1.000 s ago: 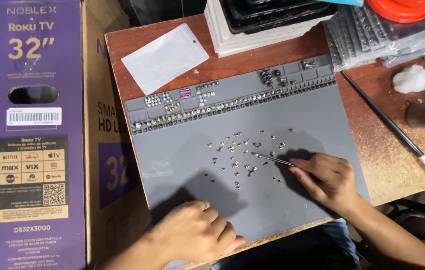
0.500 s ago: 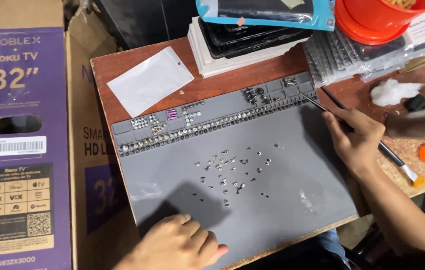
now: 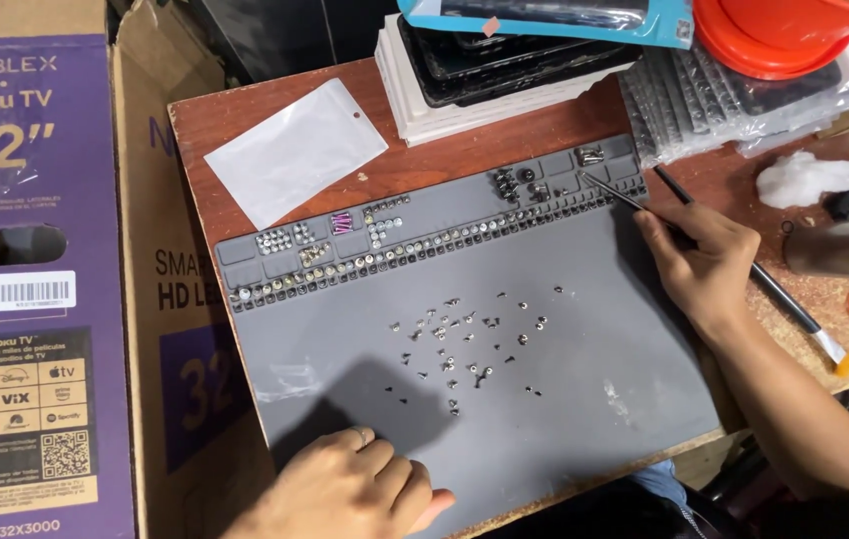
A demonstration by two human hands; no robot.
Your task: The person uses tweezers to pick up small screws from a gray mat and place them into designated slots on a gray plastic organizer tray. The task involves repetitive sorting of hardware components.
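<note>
The right hand (image 3: pixel 709 268), at about three o'clock on the grey work mat (image 3: pixel 564 419), has its grip closed on slim tweezers (image 3: pixel 612 190), whose tips reach out toward eleven o'clock and meet the mat's compartment strip just below a small metal part (image 3: pixel 589 155) lying in one of the upper pockets. The left hand (image 3: pixel 349 489) rests flat on the mat's near edge at about seven o'clock, fingers together and holding nothing, a ring on one finger. At the middle of the mat lies a scatter of tiny screws (image 3: pixel 469 339), well apart from both hands. More screws sit sorted in the pockets along the mat's far edge toward ten o'clock. A thin brush (image 3: pixel 759 274) lies on the wooden worktop (image 3: pixel 245 120) just past the right hand, running from twelve toward four o'clock under it. A clear plastic bag (image 3: pixel 294 150) lies on the worktop at eleven o'clock, and a tall purple carton (image 3: pixel 30 289) stands at nine o'clock.
</note>
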